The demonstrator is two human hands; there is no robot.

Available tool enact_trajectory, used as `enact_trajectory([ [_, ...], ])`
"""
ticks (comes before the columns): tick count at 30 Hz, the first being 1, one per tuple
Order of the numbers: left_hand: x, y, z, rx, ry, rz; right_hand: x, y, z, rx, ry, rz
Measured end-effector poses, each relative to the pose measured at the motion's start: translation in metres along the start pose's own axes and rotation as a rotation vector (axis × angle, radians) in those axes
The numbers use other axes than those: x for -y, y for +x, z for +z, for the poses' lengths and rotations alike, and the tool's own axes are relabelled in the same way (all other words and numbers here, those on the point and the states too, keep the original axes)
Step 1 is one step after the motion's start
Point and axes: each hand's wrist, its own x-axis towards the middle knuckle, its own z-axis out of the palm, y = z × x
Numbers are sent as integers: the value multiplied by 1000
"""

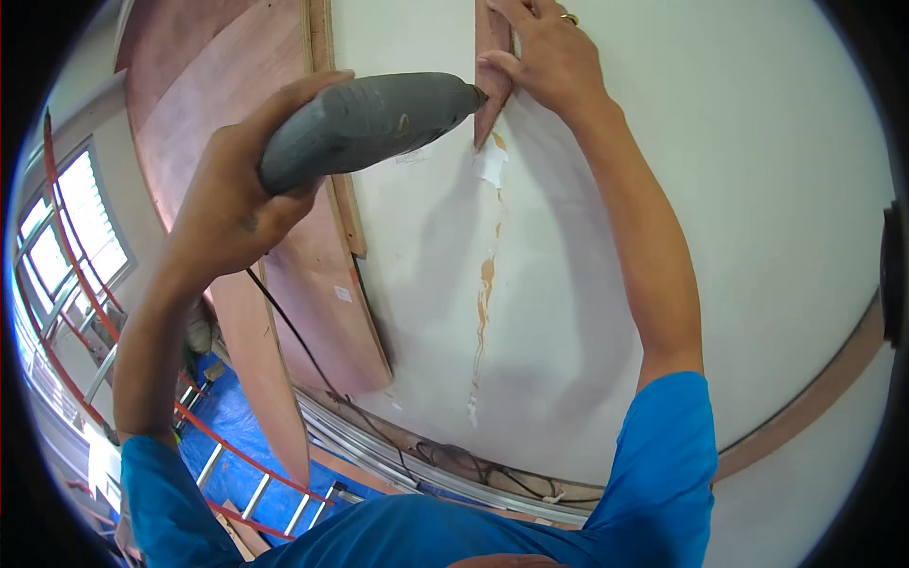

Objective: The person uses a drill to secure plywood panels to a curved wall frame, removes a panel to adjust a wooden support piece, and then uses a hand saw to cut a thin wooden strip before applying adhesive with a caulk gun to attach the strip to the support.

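My left hand (227, 204) is wrapped around the body of a grey corded power drill (374, 118), raised to the upper middle of the head view. The drill's tip meets the edge of a narrow reddish-brown wooden strip (489, 57) that lies upright against the white wall panel (417, 237). On the strip's right side, my right hand (559, 62) grips it, thumb across its face. A ring shows on one finger. Straight below the strip runs a ragged line of brown and white patches (485, 284). Whether a screw sits at the drill's tip cannot be made out.
Large curved plywood sheets (213, 133) stand along the left. A black cable (303, 336) hangs from the drill toward loose wires and metal channels (350, 450) at the wall's foot. Red-railed ladders (241, 445) and blue sheeting (232, 412) are at the lower left.
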Motion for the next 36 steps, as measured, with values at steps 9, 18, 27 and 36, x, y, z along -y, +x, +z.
enact_trajectory([
  [9, 2, -4, -7, -89, -119, -194, -7, 1, 5, 13, -82, -15],
  [18, -20, -60, 26, -316, -213, -265, 4, -2, -2, 23, -52, -20],
  [27, -17, -66, 59, -444, -598, -524, 6, 2, -5, -6, -5, -63],
  [36, -6, -62, 78, -508, -815, -521, 2, 2, -5, -24, -2, -80],
])
